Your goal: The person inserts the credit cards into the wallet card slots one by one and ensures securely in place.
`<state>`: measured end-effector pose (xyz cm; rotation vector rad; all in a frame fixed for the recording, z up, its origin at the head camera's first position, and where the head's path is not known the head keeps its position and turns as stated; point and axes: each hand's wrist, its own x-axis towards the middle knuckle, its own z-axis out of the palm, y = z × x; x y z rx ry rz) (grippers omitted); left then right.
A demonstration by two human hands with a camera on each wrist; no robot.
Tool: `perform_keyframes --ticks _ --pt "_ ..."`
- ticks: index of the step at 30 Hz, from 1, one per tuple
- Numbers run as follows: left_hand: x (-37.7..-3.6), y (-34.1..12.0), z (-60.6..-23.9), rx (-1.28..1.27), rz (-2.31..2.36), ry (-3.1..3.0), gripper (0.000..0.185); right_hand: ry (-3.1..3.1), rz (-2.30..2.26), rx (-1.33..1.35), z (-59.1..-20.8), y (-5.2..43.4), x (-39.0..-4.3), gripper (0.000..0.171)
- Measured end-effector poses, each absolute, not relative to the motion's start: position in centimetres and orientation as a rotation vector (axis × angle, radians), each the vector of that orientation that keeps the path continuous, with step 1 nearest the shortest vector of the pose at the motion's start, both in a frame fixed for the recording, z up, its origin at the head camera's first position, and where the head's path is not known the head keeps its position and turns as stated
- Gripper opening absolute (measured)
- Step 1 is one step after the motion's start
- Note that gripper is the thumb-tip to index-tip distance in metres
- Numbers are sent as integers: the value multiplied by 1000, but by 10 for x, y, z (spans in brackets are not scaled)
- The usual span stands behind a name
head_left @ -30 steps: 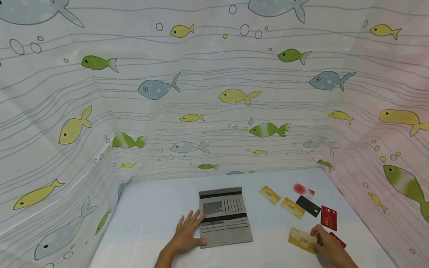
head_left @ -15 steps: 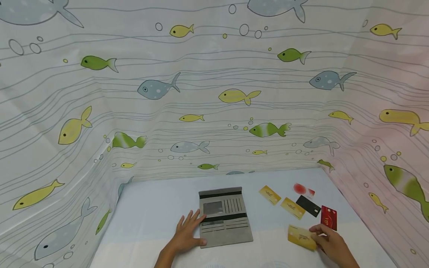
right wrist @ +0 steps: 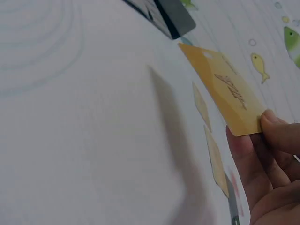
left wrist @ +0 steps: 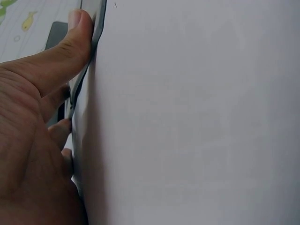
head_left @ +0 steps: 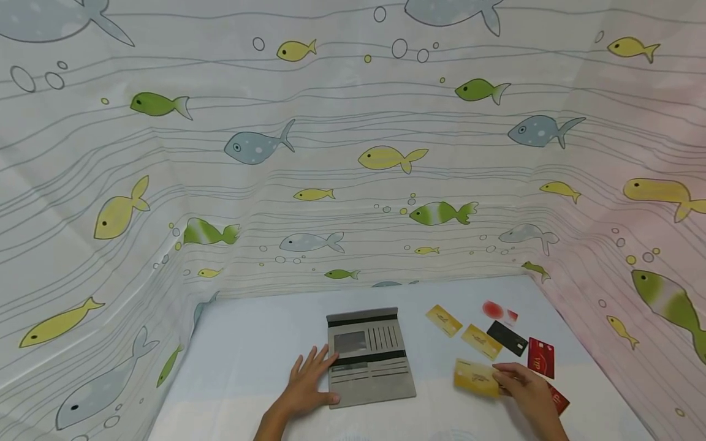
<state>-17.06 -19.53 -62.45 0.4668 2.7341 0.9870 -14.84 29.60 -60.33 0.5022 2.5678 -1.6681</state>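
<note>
An unfolded grey wallet with card slots and a clear window lies flat on the table. My left hand rests along its left edge, fingers spread and thumb on the lower corner; in the left wrist view the thumb lies over the edge. To the wallet's right, my right hand pinches a yellow bank card by its right end. The right wrist view shows this yellow card between thumb and fingers, raised above the table with a shadow below it.
Beyond the right hand lie two more yellow cards, a black card, a red VIP card and a white-and-red card. Another red card is partly covered by the hand. Fish-printed sheeting walls the table's back and sides.
My right hand has moved left and slightly away from me with the yellow card, toward the wallet. More of the red card behind it shows. My left hand stays put.
</note>
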Motion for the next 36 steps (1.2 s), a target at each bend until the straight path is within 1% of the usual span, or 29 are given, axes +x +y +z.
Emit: perform_keyframes --ticks 11,17,26,36 --pt "-171 -197 -625 488 990 2747 96 2468 -1834 457 -592 253 -162 19" --pt "-170 -198 -625 488 1005 2750 96 2431 -1881 371 -586 227 -168 14" --pt "-171 -197 -625 480 1005 2745 96 2340 -1972 255 -581 193 -177 12" --pt "-171 -197 -627 479 998 2751 97 2313 -1999 55 -577 163 -184 11"
